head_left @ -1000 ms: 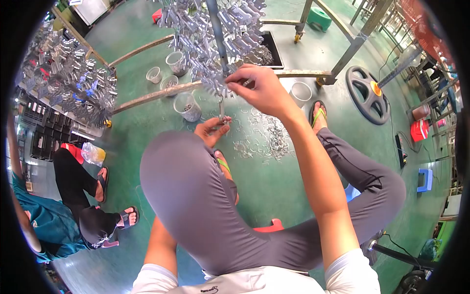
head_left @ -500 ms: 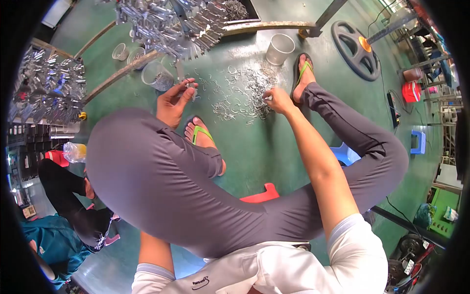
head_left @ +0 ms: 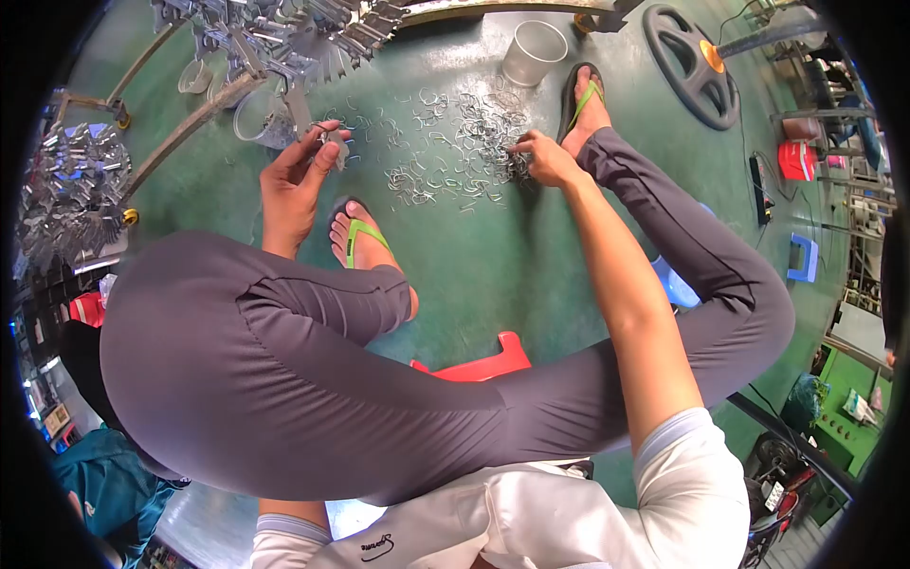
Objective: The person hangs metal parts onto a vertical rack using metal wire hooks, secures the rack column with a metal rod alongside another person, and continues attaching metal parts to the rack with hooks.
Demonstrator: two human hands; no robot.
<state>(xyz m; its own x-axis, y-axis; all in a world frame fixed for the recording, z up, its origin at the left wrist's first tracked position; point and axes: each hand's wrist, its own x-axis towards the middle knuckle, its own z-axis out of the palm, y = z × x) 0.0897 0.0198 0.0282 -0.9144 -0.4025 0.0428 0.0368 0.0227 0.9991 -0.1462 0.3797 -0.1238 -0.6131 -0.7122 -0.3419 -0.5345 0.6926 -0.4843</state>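
My left hand [head_left: 292,190] is closed, thumb against fingers, on a small flat metal piece [head_left: 334,152]. That piece is at the lower end of the hanging metal parts [head_left: 294,38]; whether it is attached to them I cannot tell. On the green floor lies a loose pile of small curved metal hooks [head_left: 488,133]. At the pile's right edge is my right hand [head_left: 550,159], its fingers stretched toward the hooks and slightly apart. Nothing shows in them, though the fingertips are partly lost against the hooks.
A clear plastic cup [head_left: 535,55] stands behind the pile. Another clear tub [head_left: 265,121] with small pieces in it is beside the rack's bar [head_left: 194,133]. A black wheel-shaped base [head_left: 692,66] stands at right. Between my legs is a red stool [head_left: 483,362]. A person's teal sleeve [head_left: 114,484] shows at lower left.
My view has shifted, so the pile and cup appear higher. The shiny piece seen at my right fingertips no longer shows, and those fingers now reach out. My left hand keeps its metal piece.
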